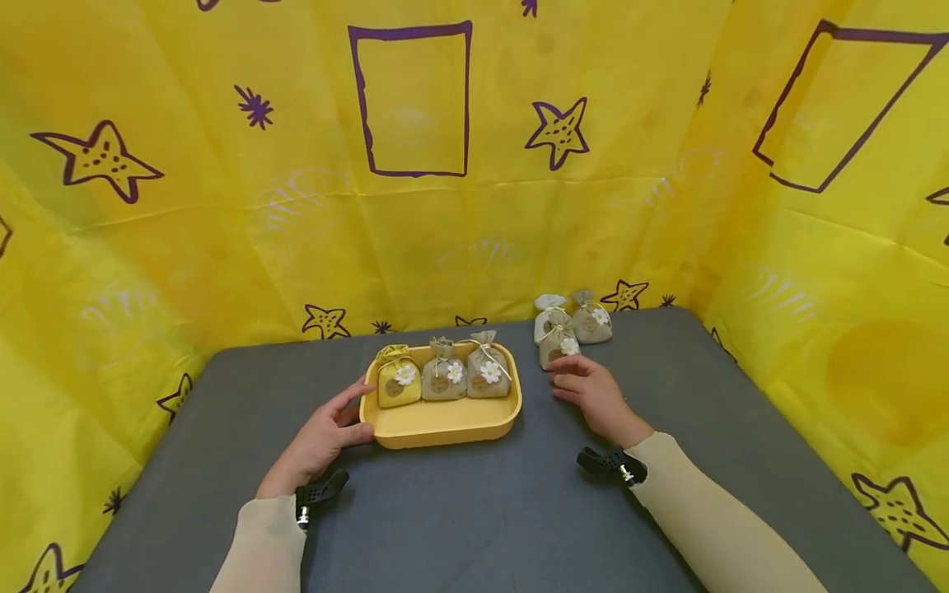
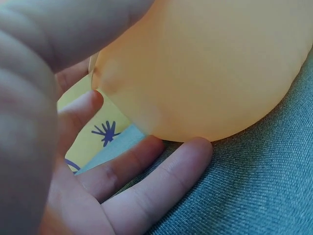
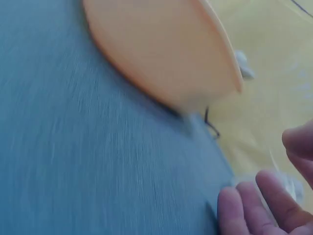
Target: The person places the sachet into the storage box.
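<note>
Your left hand (image 1: 322, 441) grips the yellow tray (image 1: 445, 422) at its left end, fingers curled round it; inside stand three pouches (image 1: 443, 387), labels (image 1: 395, 387) too small to read. Your right hand (image 1: 593, 395), fingers parted and empty, is right by three further pouches (image 1: 553, 344).

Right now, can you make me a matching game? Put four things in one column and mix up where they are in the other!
Things:
1. Yellow drawstring pouch
2. Left hand
3. Right hand
4. Pale orange tray

Places:
A. Close to the three flower-trimmed pouches outside the tray
B. On the gray tabletop, with three pouches inside it
C. Inside the tray, beside two grayish-beige pouches
D. Touching one end of the tray

Right pairs: 1-C, 2-D, 3-A, 4-B.
</note>
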Available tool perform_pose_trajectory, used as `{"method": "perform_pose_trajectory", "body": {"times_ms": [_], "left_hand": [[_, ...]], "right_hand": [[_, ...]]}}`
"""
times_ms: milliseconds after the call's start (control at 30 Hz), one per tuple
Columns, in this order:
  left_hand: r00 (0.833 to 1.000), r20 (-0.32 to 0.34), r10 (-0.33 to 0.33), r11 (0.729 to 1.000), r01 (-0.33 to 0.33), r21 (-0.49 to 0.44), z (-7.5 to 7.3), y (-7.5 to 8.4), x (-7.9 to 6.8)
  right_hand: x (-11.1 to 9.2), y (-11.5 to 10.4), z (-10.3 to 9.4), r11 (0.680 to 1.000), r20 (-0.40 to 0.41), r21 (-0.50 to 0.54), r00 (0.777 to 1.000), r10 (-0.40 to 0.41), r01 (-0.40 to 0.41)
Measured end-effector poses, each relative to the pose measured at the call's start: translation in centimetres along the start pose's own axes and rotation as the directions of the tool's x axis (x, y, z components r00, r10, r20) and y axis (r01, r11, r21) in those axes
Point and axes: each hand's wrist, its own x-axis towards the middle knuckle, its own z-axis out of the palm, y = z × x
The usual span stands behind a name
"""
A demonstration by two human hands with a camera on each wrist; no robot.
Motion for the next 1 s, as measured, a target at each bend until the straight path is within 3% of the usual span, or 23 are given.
{"method": "perform_pose_trajectory", "body": {"times_ms": [233,367,767,1000], "left_hand": [[1.000,-0.005,0.010,1.000,-0.010,-0.017,0.1,-0.1,-0.2],[1.000,-0.017,0.000,1.000,-0.001,-0.009,0.0,0.0,-0.1],[1.000,-0.019,-0.021,1.000,0.021,0.011,0.1,0.3,0.0],[0.999,-0.031,-0.036,0.999,0.037,0.025,0.1,0.5,0.0]], "right_hand": [[-0.6,0.6,-5.3,0.979,0.065,-0.201,0.998,-0.023,0.036],[0.1,0.5,-7.1,0.975,0.119,-0.220,0.993,-0.005,0.031],[3.0,0.4,-7.0,0.965,0.132,-0.256,0.991,-0.024,0.057],[4.3,0.0,-6.4,0.933,0.115,-0.357,0.993,0.000,0.041]]}}
